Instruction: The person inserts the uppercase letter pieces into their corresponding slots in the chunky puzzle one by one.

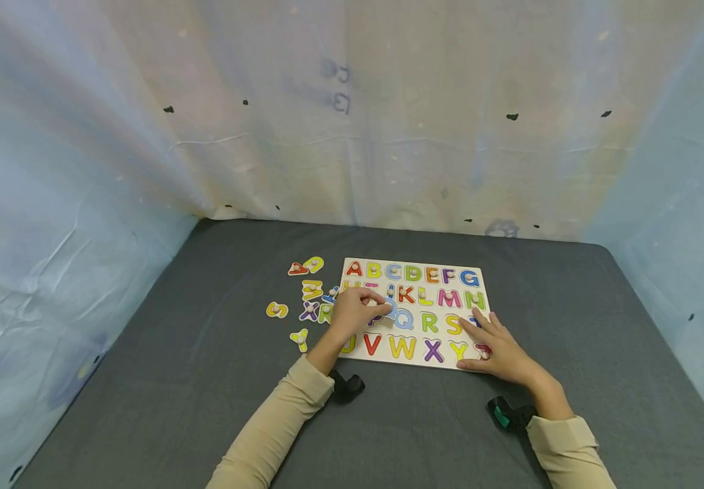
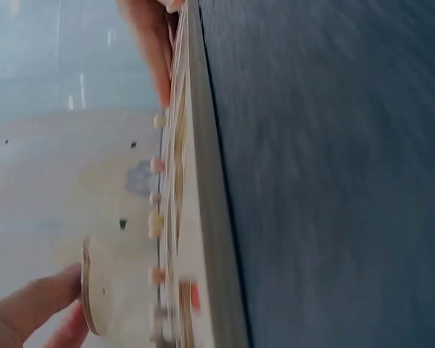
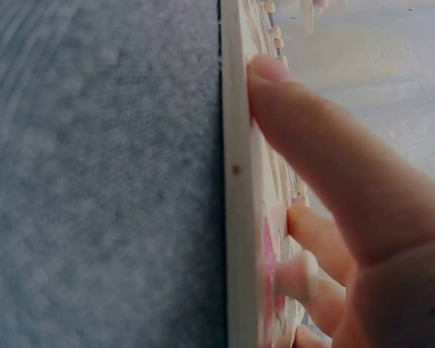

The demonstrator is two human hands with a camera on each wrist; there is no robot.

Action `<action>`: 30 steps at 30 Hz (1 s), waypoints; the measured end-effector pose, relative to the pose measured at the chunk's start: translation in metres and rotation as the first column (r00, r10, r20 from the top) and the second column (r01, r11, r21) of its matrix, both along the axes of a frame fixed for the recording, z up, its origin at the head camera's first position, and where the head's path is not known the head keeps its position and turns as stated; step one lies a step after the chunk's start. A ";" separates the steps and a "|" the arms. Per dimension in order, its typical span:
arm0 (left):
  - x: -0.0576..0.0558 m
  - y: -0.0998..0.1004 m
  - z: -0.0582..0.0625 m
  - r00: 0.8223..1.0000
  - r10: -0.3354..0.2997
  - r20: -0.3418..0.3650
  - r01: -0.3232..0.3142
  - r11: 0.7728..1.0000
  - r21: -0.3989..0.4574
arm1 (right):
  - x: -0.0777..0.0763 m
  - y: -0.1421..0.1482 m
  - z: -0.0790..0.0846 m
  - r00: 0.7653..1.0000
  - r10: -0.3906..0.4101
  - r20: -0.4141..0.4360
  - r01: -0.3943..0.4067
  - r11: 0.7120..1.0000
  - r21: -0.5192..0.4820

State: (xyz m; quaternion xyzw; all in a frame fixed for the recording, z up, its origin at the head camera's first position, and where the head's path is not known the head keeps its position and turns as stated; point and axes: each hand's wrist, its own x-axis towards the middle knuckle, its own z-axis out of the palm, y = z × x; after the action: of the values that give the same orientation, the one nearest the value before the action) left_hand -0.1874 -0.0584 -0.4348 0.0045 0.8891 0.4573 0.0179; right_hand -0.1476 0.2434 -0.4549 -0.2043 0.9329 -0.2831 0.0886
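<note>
A white alphabet puzzle board (image 1: pixel 415 339) lies on the dark cloth, bearing coloured letters, several with small wooden knobs. My left hand (image 1: pixel 354 312) is above the board's left half and pinches a light blue letter piece (image 1: pixel 391 307) between thumb and fingers. In the left wrist view, that piece (image 2: pixel 105 290) is held apart from the board, its rounded wooden underside showing. My right hand (image 1: pixel 501 350) rests on the board's lower right corner, thumb at the near edge and fingers spread over the surface. In the right wrist view, a pink piece's knob (image 3: pixel 301 275) sits beneath this hand.
Loose letter pieces lie left of the board, among them a yellow M (image 1: pixel 311 290), a purple X (image 1: pixel 309 312), a yellow S (image 1: pixel 277 310), a yellow Y (image 1: pixel 299 339) and a red piece (image 1: pixel 297 269). Pale cloth walls (image 1: pixel 413 176) rise behind and beside the table.
</note>
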 end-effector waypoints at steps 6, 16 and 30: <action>0.002 0.018 0.000 0.999 -0.016 0.027 0.017 0.999 -0.030 | 0.000 -0.001 0.001 1.000 0.001 0.003 -0.001 1.000 -0.009; 0.000 0.034 -0.003 0.996 0.007 0.091 0.008 0.985 -0.175 | -0.001 -0.002 0.000 1.000 0.007 -0.001 -0.007 1.000 -0.006; 0.000 0.042 -0.001 0.996 0.017 0.088 0.011 0.952 -0.306 | 0.000 0.000 0.001 1.000 0.003 -0.010 -0.003 1.000 -0.007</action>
State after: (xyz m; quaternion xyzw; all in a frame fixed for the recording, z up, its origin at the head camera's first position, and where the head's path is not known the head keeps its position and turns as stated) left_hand -0.1876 -0.0163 -0.4361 -0.0201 0.9475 0.3137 0.0577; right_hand -0.1478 0.2431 -0.4542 -0.2073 0.9320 -0.2852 0.0836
